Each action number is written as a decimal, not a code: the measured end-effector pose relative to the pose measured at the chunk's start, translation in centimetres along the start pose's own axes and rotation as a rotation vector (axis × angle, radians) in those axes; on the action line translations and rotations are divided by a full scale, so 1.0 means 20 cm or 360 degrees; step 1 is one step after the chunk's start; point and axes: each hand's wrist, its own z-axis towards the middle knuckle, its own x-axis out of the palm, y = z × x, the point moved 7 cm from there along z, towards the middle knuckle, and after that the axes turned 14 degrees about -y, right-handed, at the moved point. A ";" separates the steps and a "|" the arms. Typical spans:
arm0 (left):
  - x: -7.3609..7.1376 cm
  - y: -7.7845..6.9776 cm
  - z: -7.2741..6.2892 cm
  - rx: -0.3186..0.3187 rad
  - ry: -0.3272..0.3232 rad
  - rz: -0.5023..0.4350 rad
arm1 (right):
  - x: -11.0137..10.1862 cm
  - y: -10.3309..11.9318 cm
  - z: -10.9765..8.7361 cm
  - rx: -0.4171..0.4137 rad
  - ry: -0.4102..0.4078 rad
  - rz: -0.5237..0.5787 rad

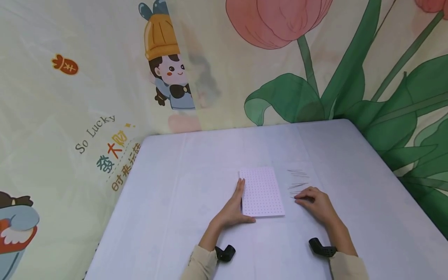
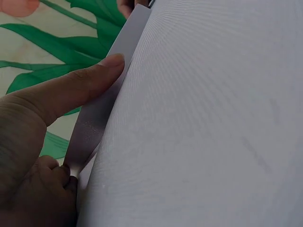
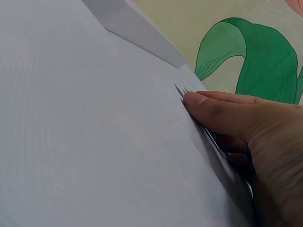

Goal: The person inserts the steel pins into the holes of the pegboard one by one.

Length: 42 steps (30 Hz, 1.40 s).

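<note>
A white perforated board (image 1: 262,194), its top covered in rows of small holes, lies on the table. My left hand (image 1: 231,208) rests at its near left corner, fingers straight along the left side and thumb along the front side. In the left wrist view the thumb (image 2: 90,82) presses flat on the board's side wall (image 2: 102,99). To the board's right, my right hand (image 1: 316,204) pinches a thin grey needle (image 1: 292,197) between thumb and fingertips, low over the table. In the right wrist view, sharp tips (image 3: 178,90) stick out past the thumb.
Several thin needles (image 1: 297,173) lie in a loose column right of the board, just beyond the right hand. The table (image 1: 196,175) has a white cover. Behind it hangs a printed cloth (image 1: 217,58) with flowers and cartoon figures.
</note>
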 end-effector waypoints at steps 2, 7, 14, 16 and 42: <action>0.00 0.00 0.01 0.0005 -0.0008 0.0013 | 0.00 0.01 0.01 -0.0024 -0.0020 0.0025; 0.00 -0.01 0.01 0.0010 -0.0003 0.0043 | 0.00 0.01 0.00 -0.0029 -0.0005 0.0028; 0.00 -0.03 0.00 0.0002 0.0009 0.0045 | 0.00 0.03 0.00 -0.0088 -0.0007 -0.0015; 0.00 -0.04 0.00 0.0000 0.0017 0.0036 | -0.01 0.04 0.00 -0.0096 -0.0003 -0.0022; -0.01 -0.03 0.00 0.0025 0.0009 0.0044 | 0.11 0.31 -0.04 0.0087 -0.0159 0.0656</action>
